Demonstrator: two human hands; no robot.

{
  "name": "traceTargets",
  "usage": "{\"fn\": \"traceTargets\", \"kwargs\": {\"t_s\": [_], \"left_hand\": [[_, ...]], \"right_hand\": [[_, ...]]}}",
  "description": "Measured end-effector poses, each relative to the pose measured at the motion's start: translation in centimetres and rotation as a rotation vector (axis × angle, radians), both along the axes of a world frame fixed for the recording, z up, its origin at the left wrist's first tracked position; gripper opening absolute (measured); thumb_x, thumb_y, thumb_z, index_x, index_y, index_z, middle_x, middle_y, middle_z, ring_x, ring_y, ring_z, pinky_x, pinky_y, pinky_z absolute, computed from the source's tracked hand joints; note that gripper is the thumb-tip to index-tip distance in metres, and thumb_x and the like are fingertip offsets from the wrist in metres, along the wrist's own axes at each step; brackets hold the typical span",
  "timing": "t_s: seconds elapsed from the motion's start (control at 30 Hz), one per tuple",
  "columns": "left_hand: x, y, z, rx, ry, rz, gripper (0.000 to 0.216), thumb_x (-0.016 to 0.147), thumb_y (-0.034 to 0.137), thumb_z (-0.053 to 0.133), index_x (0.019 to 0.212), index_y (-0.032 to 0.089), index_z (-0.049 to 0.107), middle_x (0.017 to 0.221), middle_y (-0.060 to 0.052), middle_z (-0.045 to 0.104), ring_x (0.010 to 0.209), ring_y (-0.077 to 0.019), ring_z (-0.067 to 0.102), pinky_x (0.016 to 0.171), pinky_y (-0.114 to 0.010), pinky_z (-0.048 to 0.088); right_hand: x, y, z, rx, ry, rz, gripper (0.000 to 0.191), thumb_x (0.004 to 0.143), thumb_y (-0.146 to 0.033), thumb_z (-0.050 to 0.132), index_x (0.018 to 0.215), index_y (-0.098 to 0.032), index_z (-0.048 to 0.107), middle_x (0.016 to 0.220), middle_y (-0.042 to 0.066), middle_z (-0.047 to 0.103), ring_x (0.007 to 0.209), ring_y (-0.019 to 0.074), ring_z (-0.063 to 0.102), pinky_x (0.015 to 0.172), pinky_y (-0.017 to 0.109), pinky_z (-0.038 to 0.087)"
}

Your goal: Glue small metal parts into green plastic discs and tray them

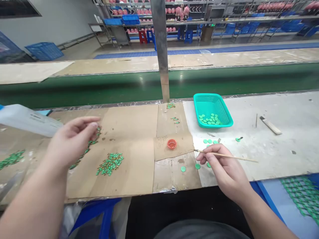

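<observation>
My right hand (pixel 224 167) is closed round a thin paintbrush (pixel 239 157), its bristle tip pointing left toward a small red cup (pixel 171 144) of liquid. Under and beside that hand lie several flat green discs (pixel 197 166). On the left, my left hand (pixel 72 139) is above a row of small green-and-gold pieces (pixel 86 152), thumb and fingers drawn together; what they hold, if anything, is hidden. A heap of the same small pieces (pixel 110 164) lies on the cardboard to the right of it.
A turquoise basket (pixel 226 114) with green discs stands behind my right hand. Farther right lies a flat brush (pixel 270 125). A white bottle (pixel 30 119) leans in from the left. A metal post (pixel 161 49) rises at the table's back edge, before a green belt (pixel 112 86).
</observation>
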State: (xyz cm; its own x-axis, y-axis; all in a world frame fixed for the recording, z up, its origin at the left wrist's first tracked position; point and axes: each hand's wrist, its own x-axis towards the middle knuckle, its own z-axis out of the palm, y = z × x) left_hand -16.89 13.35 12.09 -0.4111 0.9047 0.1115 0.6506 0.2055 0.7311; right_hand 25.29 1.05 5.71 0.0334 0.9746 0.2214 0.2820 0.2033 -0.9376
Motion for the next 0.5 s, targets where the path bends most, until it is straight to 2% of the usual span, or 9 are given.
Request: {"fn": "traceTargets", "kwargs": {"t_s": [0.1,0.13,0.2,0.27,0.37,0.5], "left_hand": [[4.6,-5.3,-3.7,0.042,-0.167,-0.131,0.051,0.086,0.063,0.085,0.114,0.020,0.084,0.088,-0.002,0.081,0.068,-0.0143,0.069,0.066,-0.029,0.064],[6.2,-7.0,-5.1,0.040,-0.210,-0.162,0.049,0.085,0.063,0.088,0.110,0.021,0.084,0.089,-0.004,0.084,0.067,-0.0166,0.073,0.065,-0.032,0.067],[9.2,-10.0,-7.7,0.054,-0.279,-0.197,0.045,0.088,0.065,0.086,0.104,0.023,0.084,0.085,-0.005,0.084,0.066,-0.0202,0.078,0.065,-0.034,0.070],[11.2,-12.0,-9.6,0.095,-0.359,-0.249,0.033,0.097,0.057,0.085,0.108,0.026,0.085,0.091,-0.004,0.086,0.072,-0.0206,0.082,0.068,-0.032,0.072],[12.4,-13.0,-10.7,0.190,-0.331,-0.374,0.011,0.108,0.039,0.079,0.112,0.030,0.085,0.097,-0.001,0.086,0.079,-0.0178,0.083,0.074,-0.028,0.072],[12.0,-12.2,-10.6,0.287,-0.130,-0.659,0.022,0.113,0.022,0.067,0.121,0.034,0.083,0.108,0.001,0.085,0.093,-0.0159,0.084,0.083,-0.024,0.070]], "right_hand": [[-1.4,1.9,0.3,0.110,-0.025,-0.007,0.020,0.119,-0.034,0.064,0.104,-0.026,0.075,0.088,0.002,0.080,0.075,0.0177,0.080,0.069,0.030,0.066],[-1.9,2.7,0.4,0.158,-0.058,-0.007,0.018,0.117,-0.032,0.066,0.103,-0.026,0.075,0.088,0.001,0.080,0.074,0.0175,0.079,0.069,0.030,0.065],[-3.1,4.3,0.6,0.254,-0.139,0.015,0.018,0.116,-0.029,0.068,0.100,-0.026,0.075,0.087,0.001,0.080,0.074,0.0173,0.078,0.069,0.031,0.063],[-4.2,5.8,0.6,0.342,-0.223,0.037,0.020,0.117,-0.030,0.067,0.097,-0.027,0.072,0.083,0.000,0.078,0.071,0.0169,0.074,0.068,0.031,0.060],[-5.2,7.5,0.3,0.416,-0.328,0.037,0.028,0.118,-0.032,0.067,0.090,-0.027,0.066,0.076,-0.003,0.071,0.066,0.0151,0.067,0.065,0.030,0.054],[-5.9,8.0,-0.3,0.400,-0.386,0.010,0.036,0.118,-0.030,0.071,0.084,-0.027,0.060,0.071,-0.006,0.066,0.061,0.0123,0.061,0.062,0.028,0.050]]}}
